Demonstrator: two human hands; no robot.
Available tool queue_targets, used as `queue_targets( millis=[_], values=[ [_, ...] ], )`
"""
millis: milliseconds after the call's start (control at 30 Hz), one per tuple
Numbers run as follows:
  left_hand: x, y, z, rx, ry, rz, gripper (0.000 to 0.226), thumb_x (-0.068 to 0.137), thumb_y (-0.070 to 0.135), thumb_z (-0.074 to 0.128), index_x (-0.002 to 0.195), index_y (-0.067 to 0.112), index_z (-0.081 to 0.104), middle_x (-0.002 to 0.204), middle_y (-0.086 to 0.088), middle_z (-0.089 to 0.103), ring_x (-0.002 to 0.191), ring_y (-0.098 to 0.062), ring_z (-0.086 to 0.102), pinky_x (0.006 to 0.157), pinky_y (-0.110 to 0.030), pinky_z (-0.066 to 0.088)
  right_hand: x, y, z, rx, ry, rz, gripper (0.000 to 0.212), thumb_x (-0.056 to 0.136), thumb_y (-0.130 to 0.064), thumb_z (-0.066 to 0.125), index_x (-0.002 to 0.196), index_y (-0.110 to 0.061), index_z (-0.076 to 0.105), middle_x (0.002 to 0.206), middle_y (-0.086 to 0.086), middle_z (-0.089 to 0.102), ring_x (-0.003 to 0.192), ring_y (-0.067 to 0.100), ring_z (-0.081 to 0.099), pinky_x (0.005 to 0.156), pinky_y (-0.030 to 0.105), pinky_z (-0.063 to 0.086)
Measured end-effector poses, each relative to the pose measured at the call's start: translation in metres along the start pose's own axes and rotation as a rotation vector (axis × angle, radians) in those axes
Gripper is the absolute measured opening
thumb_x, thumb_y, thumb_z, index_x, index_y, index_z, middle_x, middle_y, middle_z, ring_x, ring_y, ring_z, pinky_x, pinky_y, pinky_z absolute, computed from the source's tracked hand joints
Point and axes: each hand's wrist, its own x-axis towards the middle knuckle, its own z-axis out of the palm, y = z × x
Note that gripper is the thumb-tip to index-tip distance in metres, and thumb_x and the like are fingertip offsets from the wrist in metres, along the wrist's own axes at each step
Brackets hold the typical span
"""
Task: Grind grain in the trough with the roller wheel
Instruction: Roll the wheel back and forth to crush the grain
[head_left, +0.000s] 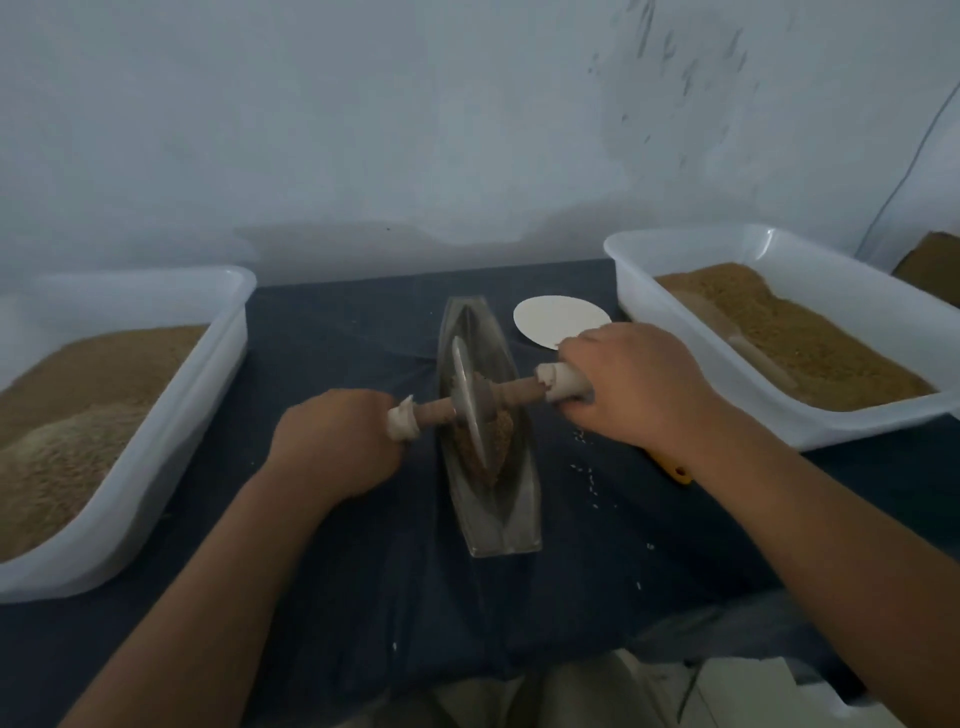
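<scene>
A narrow boat-shaped metal trough (501, 525) lies lengthwise on the dark blue cloth in the middle of the view. A metal roller wheel (466, 400) stands upright in it on a wooden axle (511, 391), with brown grain (500, 423) heaped around its lower edge. My left hand (332, 441) is closed around the axle's left handle, which is wrapped in white. My right hand (631, 384) is closed around the right wrapped handle. The axle slopes up a little toward the right.
A white plastic tub (156, 457) of grain sits at the left, another white tub (852, 421) with grain and a scoop at the right. A white round disc (558, 317) lies behind the trough. A yellow object (675, 467) peeks from under my right wrist. Loose grains dot the cloth.
</scene>
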Motion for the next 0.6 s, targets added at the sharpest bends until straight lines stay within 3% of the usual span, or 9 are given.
queue_targets(
  millis=[100, 167, 267, 367, 500, 600],
  values=[
    [0.009, -0.001, -0.01, 0.099, -0.096, 0.063, 0.035, 0.085, 0.061, 0.055, 0.071, 0.029, 0.06, 0.072, 0.012, 0.059, 0.064, -0.007, 0.054, 0.055, -0.031, 0.038, 0.014, 0.001, 0.005, -0.036, -0.137, 0.012, 0.027, 0.076, -0.053, 0.066, 0.07, -0.028, 0.057, 0.08, -0.01, 0.053, 0.067, 0.014, 0.054, 0.052, 0.033, 0.048],
    [0.019, 0.002, -0.014, 0.141, -0.099, 0.127, 0.033, 0.084, 0.056, 0.058, 0.069, 0.026, 0.058, 0.069, 0.01, 0.057, 0.062, -0.008, 0.052, 0.056, -0.031, 0.039, 0.023, 0.002, 0.012, -0.017, -0.188, 0.05, 0.029, 0.076, -0.048, 0.067, 0.063, -0.027, 0.052, 0.067, -0.008, 0.05, 0.054, 0.011, 0.049, 0.047, 0.029, 0.04],
    [0.038, 0.007, -0.018, 0.089, -0.153, 0.134, 0.028, 0.086, 0.048, 0.059, 0.071, 0.025, 0.059, 0.07, 0.008, 0.059, 0.064, -0.013, 0.057, 0.06, -0.032, 0.048, 0.04, 0.008, 0.025, 0.059, -0.252, 0.056, 0.021, 0.084, -0.042, 0.065, 0.069, -0.028, 0.057, 0.064, -0.008, 0.053, 0.056, 0.008, 0.048, 0.048, 0.027, 0.034],
    [0.059, 0.014, -0.022, 0.098, -0.087, 0.064, 0.029, 0.087, 0.048, 0.057, 0.071, 0.024, 0.056, 0.071, 0.006, 0.059, 0.064, -0.017, 0.058, 0.062, -0.034, 0.052, 0.059, 0.012, 0.041, 0.016, -0.138, 0.069, 0.017, 0.085, -0.044, 0.06, 0.077, -0.03, 0.06, 0.064, -0.007, 0.051, 0.055, 0.008, 0.039, 0.049, 0.025, 0.023],
    [0.079, 0.024, -0.038, 0.139, -0.023, 0.087, 0.031, 0.086, 0.051, 0.058, 0.071, 0.024, 0.056, 0.073, 0.005, 0.059, 0.066, -0.02, 0.059, 0.067, -0.036, 0.054, 0.072, 0.009, 0.052, 0.044, -0.136, 0.207, 0.027, 0.087, -0.044, 0.054, 0.071, -0.023, 0.058, 0.065, -0.004, 0.057, 0.059, 0.014, 0.051, 0.051, 0.027, 0.032],
    [0.063, 0.023, -0.045, 0.135, -0.11, 0.179, 0.029, 0.084, 0.047, 0.058, 0.067, 0.024, 0.055, 0.071, 0.007, 0.059, 0.068, -0.021, 0.061, 0.068, -0.036, 0.057, 0.048, 0.011, 0.046, 0.104, -0.291, 0.182, 0.026, 0.085, -0.048, 0.052, 0.071, -0.028, 0.058, 0.069, -0.006, 0.06, 0.066, 0.013, 0.058, 0.054, 0.029, 0.038]
  ],
)
